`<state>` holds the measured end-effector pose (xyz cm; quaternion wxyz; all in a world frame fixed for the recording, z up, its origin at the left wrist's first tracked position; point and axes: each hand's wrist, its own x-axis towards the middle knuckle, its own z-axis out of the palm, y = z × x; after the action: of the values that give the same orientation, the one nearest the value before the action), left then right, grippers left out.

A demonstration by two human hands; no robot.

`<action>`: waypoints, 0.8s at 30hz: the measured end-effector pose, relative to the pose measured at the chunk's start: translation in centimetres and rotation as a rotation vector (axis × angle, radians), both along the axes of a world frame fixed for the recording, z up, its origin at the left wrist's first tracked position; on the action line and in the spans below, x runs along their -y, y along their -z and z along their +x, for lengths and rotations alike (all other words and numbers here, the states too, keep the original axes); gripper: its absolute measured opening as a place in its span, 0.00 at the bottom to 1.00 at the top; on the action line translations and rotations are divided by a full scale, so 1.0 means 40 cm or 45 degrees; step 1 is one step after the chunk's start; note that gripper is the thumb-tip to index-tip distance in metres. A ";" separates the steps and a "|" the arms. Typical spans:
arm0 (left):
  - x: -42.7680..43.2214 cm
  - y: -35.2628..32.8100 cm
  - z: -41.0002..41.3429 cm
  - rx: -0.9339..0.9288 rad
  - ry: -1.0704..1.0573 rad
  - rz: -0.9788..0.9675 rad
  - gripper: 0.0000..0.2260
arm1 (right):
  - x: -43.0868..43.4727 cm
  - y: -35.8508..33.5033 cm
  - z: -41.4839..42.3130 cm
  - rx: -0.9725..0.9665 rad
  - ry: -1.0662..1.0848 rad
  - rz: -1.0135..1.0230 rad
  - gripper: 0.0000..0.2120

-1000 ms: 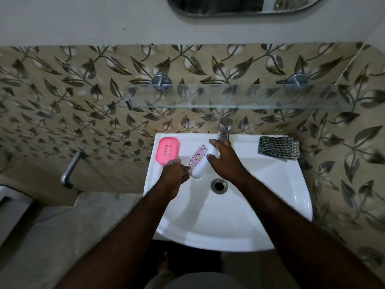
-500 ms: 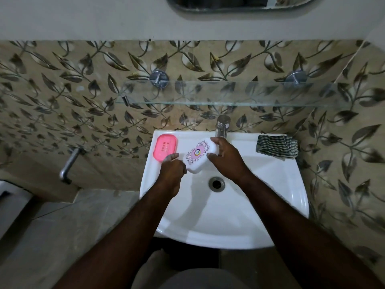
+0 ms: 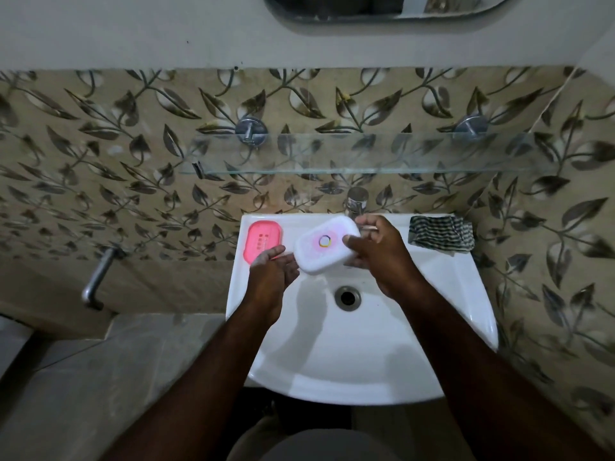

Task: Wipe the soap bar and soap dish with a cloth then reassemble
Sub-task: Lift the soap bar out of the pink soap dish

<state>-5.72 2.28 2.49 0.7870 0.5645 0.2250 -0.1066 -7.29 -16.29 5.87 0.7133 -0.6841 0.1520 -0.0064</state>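
Over the basin my right hand point(image 3: 379, 254) grips a white oblong soap dish cover point(image 3: 324, 249) with a pink pattern and a round mark. Its thumb lies on top and its fingers curl round the far right end. My left hand point(image 3: 271, 277) sits at the cover's lower left end with relaxed fingers just touching it. A pink slotted soap dish tray point(image 3: 263, 242) lies on the back left corner of the white sink point(image 3: 432, 327). A folded striped cloth point(image 3: 441, 235) lies on the back right corner. No soap bar is visible.
The chrome tap point(image 3: 356, 202) stands just behind my right hand. A glass shelf point(image 3: 366, 154) juts out above the sink. The drain point(image 3: 347, 297) is below my hands. A metal pipe point(image 3: 96, 277) sticks out of the wall at left.
The white cover has risen and turned its top face more toward me. My left hand's grip on its end has loosened to a light touch.
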 end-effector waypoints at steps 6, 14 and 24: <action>-0.065 0.018 0.027 -0.116 -0.036 0.013 0.17 | -0.006 0.023 -0.021 -0.036 -0.037 -0.025 0.15; -0.077 -0.002 0.063 0.037 0.247 0.180 0.11 | -0.021 0.015 -0.009 -0.088 0.001 -0.518 0.18; -0.010 0.001 0.046 0.609 1.153 0.676 0.46 | -0.093 -0.025 -0.014 -0.126 0.061 -0.536 0.18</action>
<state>-3.90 2.68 2.43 0.5231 0.7913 -0.2041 -0.2419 -7.85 -12.58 6.88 0.5459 -0.8137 0.1983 -0.0216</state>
